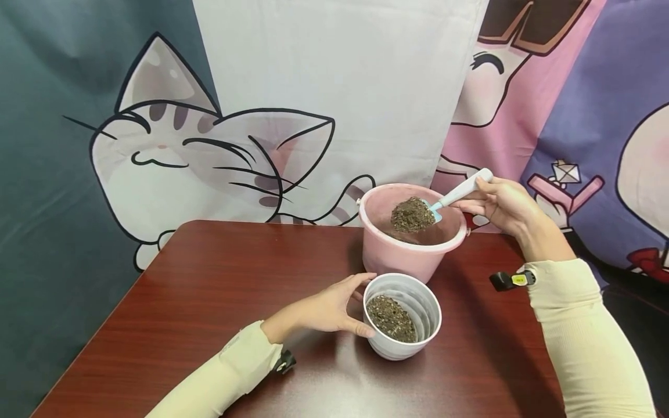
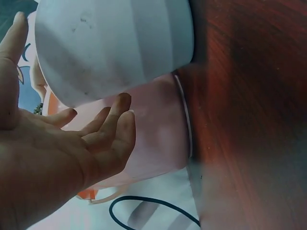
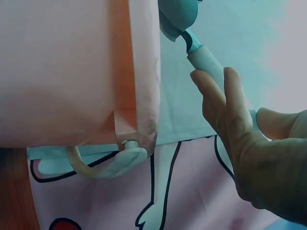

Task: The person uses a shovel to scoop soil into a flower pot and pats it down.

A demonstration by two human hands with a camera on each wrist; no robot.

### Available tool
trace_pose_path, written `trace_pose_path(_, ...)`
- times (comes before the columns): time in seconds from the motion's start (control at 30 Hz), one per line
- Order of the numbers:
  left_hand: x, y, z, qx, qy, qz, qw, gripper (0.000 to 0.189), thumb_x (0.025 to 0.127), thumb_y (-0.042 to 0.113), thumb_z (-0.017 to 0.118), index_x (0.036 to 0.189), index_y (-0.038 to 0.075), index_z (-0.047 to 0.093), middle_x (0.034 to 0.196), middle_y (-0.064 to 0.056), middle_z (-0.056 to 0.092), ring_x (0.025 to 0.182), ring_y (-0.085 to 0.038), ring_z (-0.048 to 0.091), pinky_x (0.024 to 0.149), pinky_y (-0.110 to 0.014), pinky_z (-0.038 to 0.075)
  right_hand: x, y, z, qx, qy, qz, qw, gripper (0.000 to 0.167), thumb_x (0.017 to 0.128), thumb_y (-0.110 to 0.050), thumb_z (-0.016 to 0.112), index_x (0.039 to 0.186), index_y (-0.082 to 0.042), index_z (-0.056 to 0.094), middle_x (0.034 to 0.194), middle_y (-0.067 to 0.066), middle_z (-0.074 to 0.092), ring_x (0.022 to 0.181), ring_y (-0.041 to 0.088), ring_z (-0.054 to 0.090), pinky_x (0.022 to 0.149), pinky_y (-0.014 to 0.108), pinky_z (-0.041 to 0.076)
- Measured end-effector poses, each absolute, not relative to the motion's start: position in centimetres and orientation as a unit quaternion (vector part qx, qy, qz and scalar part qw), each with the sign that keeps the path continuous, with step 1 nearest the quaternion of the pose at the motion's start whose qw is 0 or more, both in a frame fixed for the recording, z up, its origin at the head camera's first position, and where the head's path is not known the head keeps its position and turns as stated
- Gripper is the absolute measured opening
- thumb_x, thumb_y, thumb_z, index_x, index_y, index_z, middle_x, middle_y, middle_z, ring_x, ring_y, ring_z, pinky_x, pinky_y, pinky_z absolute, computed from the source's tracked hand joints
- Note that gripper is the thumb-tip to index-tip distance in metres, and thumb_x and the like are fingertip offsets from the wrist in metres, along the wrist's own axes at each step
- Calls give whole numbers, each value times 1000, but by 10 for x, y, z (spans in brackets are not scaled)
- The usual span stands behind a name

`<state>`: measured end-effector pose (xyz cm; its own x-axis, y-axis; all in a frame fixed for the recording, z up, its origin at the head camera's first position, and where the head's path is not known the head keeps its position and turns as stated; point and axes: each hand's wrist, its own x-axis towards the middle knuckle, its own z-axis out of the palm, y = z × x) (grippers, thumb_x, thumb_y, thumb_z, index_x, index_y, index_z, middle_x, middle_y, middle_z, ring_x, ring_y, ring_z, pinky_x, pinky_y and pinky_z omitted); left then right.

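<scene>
My right hand (image 1: 504,203) grips the pale handle of a small garden trowel (image 1: 460,190), its light-blue blade heaped with dark soil (image 1: 412,215). The loaded blade is over the mouth of a pink bucket (image 1: 399,258). In the right wrist view, the thumb and fingers pinch the trowel handle (image 3: 206,62). In front of the bucket stands a white ribbed pot (image 1: 402,349), with soil (image 1: 392,318) in its bottom. Beside the pot's left side is my left hand (image 1: 334,305), thumb and forefinger spread at its rim. Its other fingers curve loosely near the pot wall (image 2: 115,43).
A dark red-brown wooden table (image 1: 251,278) carries the bucket and pot. Close behind hangs a cloth backdrop (image 1: 340,58) with cartoon animals. The bucket's handle (image 3: 120,160) hangs down at its side. Both wrists wear black straps, the right one with a small black device (image 1: 503,281).
</scene>
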<state>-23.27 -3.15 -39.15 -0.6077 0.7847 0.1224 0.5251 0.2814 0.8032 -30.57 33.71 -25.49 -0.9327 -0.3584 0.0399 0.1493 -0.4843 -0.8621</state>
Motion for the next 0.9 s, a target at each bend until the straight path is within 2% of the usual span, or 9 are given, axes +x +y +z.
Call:
trace_pose_path(0.33, -229, -32, -397, 409, 784, 444, 148, 97, 79, 23, 87, 153, 8, 27, 145, -8, 45, 112, -19, 60, 98, -29, 48, -289, 338, -261, -148, 480, -851, 152, 26, 107, -7, 38, 100, 9, 58, 103, 33, 68, 100, 37, 69, 87, 42, 55)
trace_pose_path(0.5, -229, -31, -397, 402, 783, 450, 151, 97, 80, 24, 85, 154, 6, 25, 145, -10, 45, 112, -21, 61, 96, -32, 49, -274, 337, -265, -166, 480, -846, 159, 26, 107, -6, 36, 109, 9, 56, 105, 34, 67, 101, 38, 69, 88, 42, 54)
trace_pose_path(0.7, -230, -28, -399, 400, 769, 471, 167, 96, 81, 19, 85, 154, 10, 23, 143, -10, 47, 113, -22, 61, 96, -33, 50, -258, 331, -271, -187, 482, -837, 176, 30, 108, -6, 33, 112, 11, 57, 107, 34, 66, 102, 38, 68, 91, 41, 53)
trace_pose_path(0.9, -230, -29, -399, 408, 757, 482, 167, 96, 81, 16, 84, 153, 5, 22, 143, -14, 46, 115, -25, 60, 97, -38, 50, -242, 324, -279, -197, 505, -819, 187, 33, 108, -6, 30, 113, 8, 59, 107, 33, 67, 101, 37, 69, 88, 42, 54)
